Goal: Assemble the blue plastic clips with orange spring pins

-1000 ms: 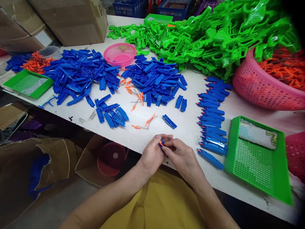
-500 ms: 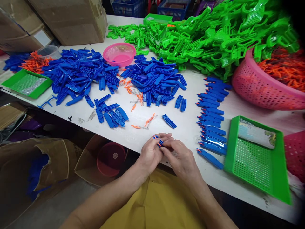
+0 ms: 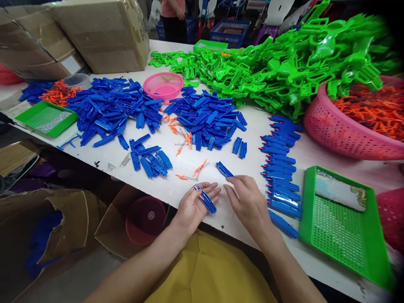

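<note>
White table [image 3: 248, 172]: gripping blue shell [image 3: 208, 203] lightly in left hand [image 3: 191, 211], with right hand [image 3: 251, 204] parted near loose strip [image 3: 223, 168]; seemingly mid-assembly, next needing precise pinch.

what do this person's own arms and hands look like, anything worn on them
The left hand and right hand are bare, with no gloves and no ring, watch or bracelet that I can make out. The forearms show no sleeves as far as the view reaches. Between them is a plain mustard-yellow garment.
</note>
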Motion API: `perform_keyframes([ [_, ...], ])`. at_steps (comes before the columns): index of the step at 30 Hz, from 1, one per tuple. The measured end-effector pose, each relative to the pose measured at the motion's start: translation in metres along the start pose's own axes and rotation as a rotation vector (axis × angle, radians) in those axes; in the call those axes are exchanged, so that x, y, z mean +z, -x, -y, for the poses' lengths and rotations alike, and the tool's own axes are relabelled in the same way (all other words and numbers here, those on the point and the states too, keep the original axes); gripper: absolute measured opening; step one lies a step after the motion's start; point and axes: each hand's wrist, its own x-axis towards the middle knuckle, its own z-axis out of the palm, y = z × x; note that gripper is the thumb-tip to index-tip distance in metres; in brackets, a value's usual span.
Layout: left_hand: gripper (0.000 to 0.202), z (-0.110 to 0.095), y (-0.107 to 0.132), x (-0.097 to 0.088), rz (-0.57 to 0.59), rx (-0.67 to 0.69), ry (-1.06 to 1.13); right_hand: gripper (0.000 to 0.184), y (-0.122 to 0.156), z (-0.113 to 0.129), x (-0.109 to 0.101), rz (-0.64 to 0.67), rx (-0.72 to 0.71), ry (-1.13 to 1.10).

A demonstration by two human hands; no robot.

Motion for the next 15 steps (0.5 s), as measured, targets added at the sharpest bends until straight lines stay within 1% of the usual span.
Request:
perform_keyframes([
  [3, 0.016, -0.001, -0.001, -0.003, -0.012, -0.004, 0.01, 0.024, -0.019, -0.016, 0.016, 0.026, 0.022, 0.141],
  [6, 0.016, -0.001, -0.001, -0.006, 0.001, -0.02, 0.024, 0.025, -0.02, -0.021, 0.023, 0.027, 0.06, 0.094],
  [8, 0.018, -0.002, -0.001, -0.007, 0.018, -0.033, 0.028, 0.026, -0.011, -0.019, 0.02, 0.047, 0.124, 0.002],
  [10, 0.019, -0.003, -0.001, -0.007, 0.032, -0.038, 0.039, 0.027, 0.0, -0.017, 0.012, 0.111, 0.182, -0.043],
  [12, 0.02, -0.004, -0.001, -0.007, 0.039, -0.04, 0.052, 0.028, 0.009, -0.015, 0.004, 0.144, 0.188, 0.025],
  [15, 0.022, -0.004, -0.002, -0.006, 0.048, -0.048, 0.061, 0.03, 0.012, -0.013, -0.002, 0.088, 0.108, 0.182],
])
